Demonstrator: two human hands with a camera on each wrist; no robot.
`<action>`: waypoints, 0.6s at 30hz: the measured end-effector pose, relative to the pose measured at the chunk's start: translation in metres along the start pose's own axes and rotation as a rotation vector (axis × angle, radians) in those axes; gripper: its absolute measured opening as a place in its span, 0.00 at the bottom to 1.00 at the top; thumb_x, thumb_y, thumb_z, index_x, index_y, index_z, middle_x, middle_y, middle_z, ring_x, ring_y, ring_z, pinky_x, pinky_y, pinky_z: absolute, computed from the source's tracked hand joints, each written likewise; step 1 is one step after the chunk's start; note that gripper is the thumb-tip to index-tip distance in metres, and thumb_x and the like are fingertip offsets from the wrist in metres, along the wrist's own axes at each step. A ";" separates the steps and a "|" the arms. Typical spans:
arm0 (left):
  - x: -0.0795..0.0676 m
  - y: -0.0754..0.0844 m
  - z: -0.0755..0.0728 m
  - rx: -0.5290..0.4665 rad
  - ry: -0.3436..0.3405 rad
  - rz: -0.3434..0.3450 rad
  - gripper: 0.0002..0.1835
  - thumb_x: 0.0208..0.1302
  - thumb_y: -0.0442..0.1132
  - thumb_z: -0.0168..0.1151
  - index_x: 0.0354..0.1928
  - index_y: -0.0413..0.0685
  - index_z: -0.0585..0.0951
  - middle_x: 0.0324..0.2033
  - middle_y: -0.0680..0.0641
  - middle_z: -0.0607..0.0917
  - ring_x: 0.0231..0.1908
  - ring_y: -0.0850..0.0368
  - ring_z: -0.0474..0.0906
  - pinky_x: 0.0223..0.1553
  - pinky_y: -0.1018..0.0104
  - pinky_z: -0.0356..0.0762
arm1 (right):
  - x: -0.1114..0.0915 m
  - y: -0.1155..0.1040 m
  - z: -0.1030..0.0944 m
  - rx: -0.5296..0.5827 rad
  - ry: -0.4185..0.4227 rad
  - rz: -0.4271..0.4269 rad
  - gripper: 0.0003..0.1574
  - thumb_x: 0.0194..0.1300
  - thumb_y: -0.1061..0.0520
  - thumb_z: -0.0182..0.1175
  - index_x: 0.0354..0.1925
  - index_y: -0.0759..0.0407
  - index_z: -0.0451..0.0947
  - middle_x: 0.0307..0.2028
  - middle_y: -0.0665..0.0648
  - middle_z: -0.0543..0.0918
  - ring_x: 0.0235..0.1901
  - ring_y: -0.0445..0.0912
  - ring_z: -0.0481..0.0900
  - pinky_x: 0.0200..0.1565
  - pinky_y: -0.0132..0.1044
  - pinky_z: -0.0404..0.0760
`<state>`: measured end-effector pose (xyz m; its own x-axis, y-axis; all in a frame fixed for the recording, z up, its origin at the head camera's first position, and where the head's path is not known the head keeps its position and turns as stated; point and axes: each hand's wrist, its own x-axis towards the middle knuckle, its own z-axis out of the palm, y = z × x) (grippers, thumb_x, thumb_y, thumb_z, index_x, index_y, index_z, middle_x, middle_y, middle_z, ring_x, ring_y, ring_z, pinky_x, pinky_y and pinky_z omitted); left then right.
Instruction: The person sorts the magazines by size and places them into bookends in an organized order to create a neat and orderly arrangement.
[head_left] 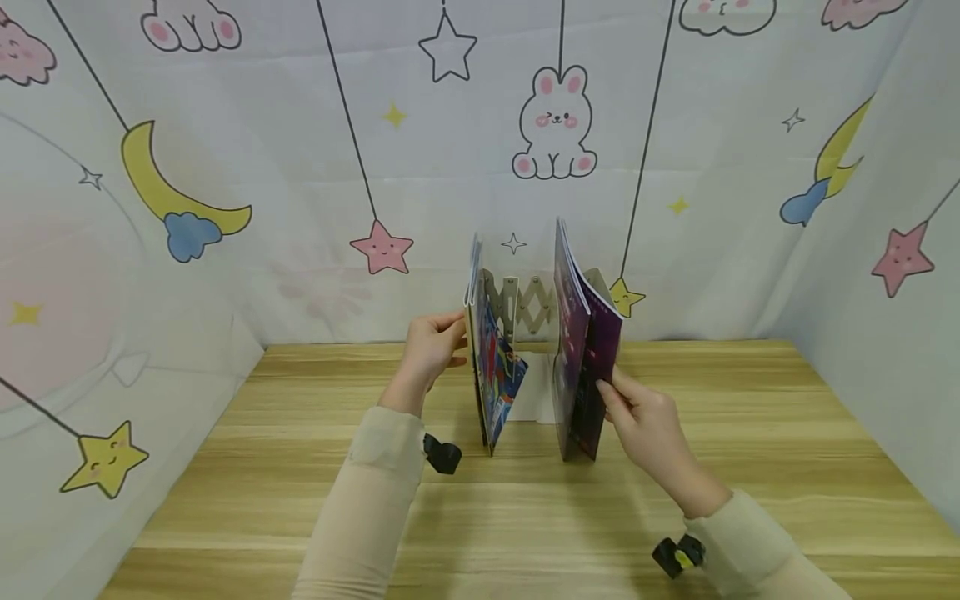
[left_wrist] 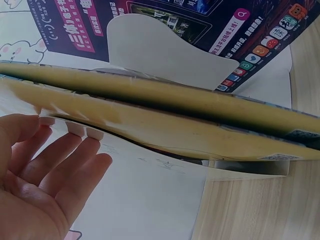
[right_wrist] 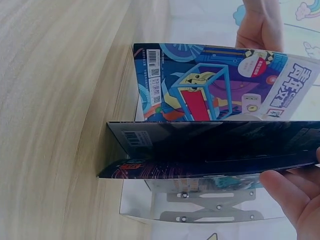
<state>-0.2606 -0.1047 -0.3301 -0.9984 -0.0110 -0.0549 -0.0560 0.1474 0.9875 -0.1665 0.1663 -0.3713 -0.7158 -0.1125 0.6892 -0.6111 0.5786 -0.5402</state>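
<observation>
An expandable bookend with a metal lattice (head_left: 534, 307) stands on the table. Upright at its left are colourful magazines (head_left: 491, 358), their cover (right_wrist: 200, 90) facing the right wrist camera. My left hand (head_left: 431, 350) is beside them; in the left wrist view its fingers touch the outer face of the bookend's white end panel (left_wrist: 150, 185). Dark purple magazines (head_left: 606, 358) stand at the right, slightly fanned apart. My right hand (head_left: 648, 417) pinches the outer one near its front edge, thumb (right_wrist: 282, 190) on one side; some fingers are hidden.
The wood-grain table (head_left: 315, 500) extends around the bookend. A white cloth backdrop (head_left: 300, 167) printed with stars, moons and rabbits hangs behind and at both sides. Black wrist cameras sit at the left cuff (head_left: 442, 454) and right cuff (head_left: 678, 557).
</observation>
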 end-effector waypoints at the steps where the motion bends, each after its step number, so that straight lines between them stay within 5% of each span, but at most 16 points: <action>1: 0.000 0.000 0.000 0.000 0.000 0.001 0.18 0.71 0.39 0.50 0.60 0.46 0.76 0.60 0.42 0.76 0.50 0.45 0.80 0.42 0.56 0.84 | 0.001 0.000 0.001 0.001 0.000 -0.001 0.20 0.62 0.70 0.58 0.54 0.68 0.77 0.41 0.68 0.85 0.26 0.52 0.86 0.24 0.20 0.79; 11: -0.001 0.001 -0.001 0.006 -0.008 -0.001 0.18 0.71 0.39 0.50 0.59 0.46 0.76 0.61 0.42 0.75 0.52 0.45 0.80 0.40 0.59 0.84 | 0.008 0.004 0.007 0.001 0.017 -0.022 0.21 0.61 0.71 0.58 0.54 0.67 0.78 0.37 0.67 0.86 0.19 0.45 0.83 0.22 0.20 0.77; 18: 0.000 -0.001 -0.002 -0.003 -0.008 0.004 0.18 0.70 0.39 0.51 0.58 0.45 0.77 0.61 0.43 0.75 0.52 0.45 0.80 0.39 0.58 0.85 | 0.009 0.003 0.003 0.019 -0.120 -0.031 0.23 0.64 0.68 0.57 0.58 0.64 0.75 0.20 0.52 0.79 0.18 0.32 0.68 0.17 0.25 0.69</action>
<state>-0.2607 -0.1064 -0.3309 -0.9986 -0.0021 -0.0522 -0.0519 0.1442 0.9882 -0.1758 0.1643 -0.3681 -0.7312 -0.2268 0.6433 -0.6389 0.5583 -0.5293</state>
